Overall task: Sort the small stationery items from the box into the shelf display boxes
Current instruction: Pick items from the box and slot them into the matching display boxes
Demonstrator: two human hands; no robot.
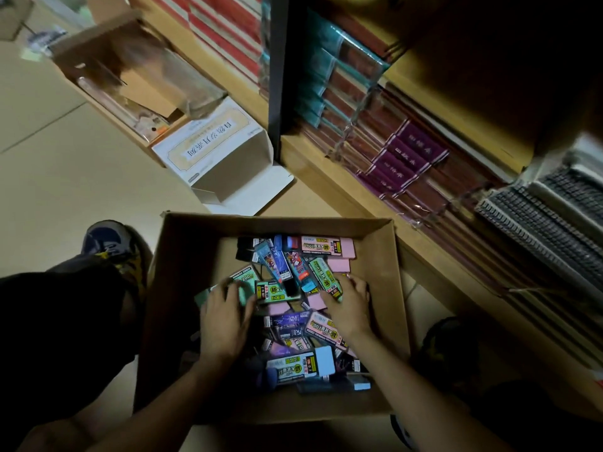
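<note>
Packs (290,278) lie jumbled in our cardboard box (182,256) on the floor (65,190) | left hand (225,321) curls on green pack (244,291); right hand (350,305) grip we cannot tell | risk: dim light, we missort lookalike packs.

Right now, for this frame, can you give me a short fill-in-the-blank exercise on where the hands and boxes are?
1. The left hand and right hand both reach into the cardboard box, which sits on the ____.
2. The open display box lying beyond it is ____ in colour.
3. The wooden shelf of books stands on the person's ____ side.
Missing words: floor; white; right.
</note>
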